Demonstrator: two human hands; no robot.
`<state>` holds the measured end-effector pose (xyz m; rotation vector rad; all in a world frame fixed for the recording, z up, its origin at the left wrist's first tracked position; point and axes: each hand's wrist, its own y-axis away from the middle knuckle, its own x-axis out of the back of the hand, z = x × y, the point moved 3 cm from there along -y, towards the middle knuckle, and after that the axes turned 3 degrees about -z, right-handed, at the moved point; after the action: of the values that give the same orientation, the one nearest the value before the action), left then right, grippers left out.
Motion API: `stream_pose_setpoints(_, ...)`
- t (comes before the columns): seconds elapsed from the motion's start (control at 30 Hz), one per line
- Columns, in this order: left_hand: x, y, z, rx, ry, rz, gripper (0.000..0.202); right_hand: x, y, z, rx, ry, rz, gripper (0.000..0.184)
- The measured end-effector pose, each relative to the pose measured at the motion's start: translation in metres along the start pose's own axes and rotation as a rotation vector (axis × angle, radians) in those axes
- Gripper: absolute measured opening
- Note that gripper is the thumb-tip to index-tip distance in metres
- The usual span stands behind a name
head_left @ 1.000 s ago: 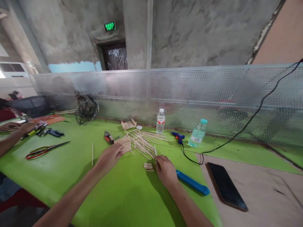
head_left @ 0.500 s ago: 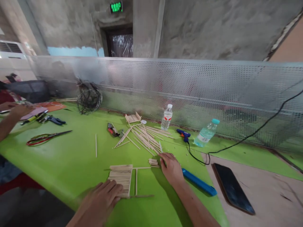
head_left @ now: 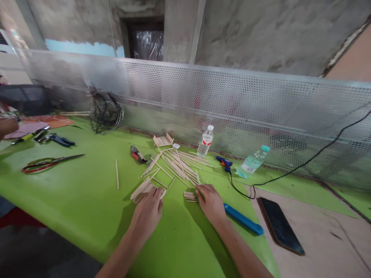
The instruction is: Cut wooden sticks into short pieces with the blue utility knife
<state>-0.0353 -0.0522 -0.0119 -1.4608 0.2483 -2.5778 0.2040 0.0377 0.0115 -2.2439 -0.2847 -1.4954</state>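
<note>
My left hand [head_left: 149, 210] grips a flat panel of glued wooden sticks [head_left: 142, 190] and holds it tilted on edge above the green table [head_left: 72, 193]. My right hand [head_left: 211, 200] rests on the table with curled fingers on a small bundle of short sticks [head_left: 189, 196]. A loose pile of long wooden sticks [head_left: 174, 166] lies just beyond both hands. A small stick frame [head_left: 163, 141] stands behind the pile.
A blue box cutter [head_left: 243, 219] lies right of my right hand, a black phone [head_left: 279, 225] beyond it. A glue gun [head_left: 223, 163], two water bottles [head_left: 205, 141] [head_left: 252, 161], pliers [head_left: 136, 154], scissors [head_left: 46, 164] and a wire coil [head_left: 104, 112] are around. Another person's hand [head_left: 7, 125] is far left.
My left hand drew the stick panel toward me and laid it flat, then lifted it back up on edge near the pile. My right hand stayed on the short sticks.
</note>
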Motion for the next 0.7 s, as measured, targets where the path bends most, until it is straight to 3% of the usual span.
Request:
stream_pose_setpoints(0.23, -0.003, -0.007, -0.009, 0.011, -0.012, 0.047, 0.037, 0.002, -0.033, -0.012, -0.066, 0.076, -0.200, 0.020)
stream_pose_setpoints(0.4, -0.002, -0.006, -0.019, 0.058, 0.017, 0.112, 0.034, -0.018, -0.059, -0.021, -0.168, 0.154, -0.364, 0.036)
stream_pose_setpoints(0.57, 0.001, -0.010, -0.023, 0.064, 0.013, 0.152, 0.031, -0.022, -0.067, -0.031, -0.197, 0.235, -0.399, 0.036)
stream_pose_setpoints(0.7, 0.005, -0.010, -0.025, 0.063, -0.016, 0.165, 0.031, -0.004, -0.063, -0.022, -0.180, 0.301, -0.342, 0.036)
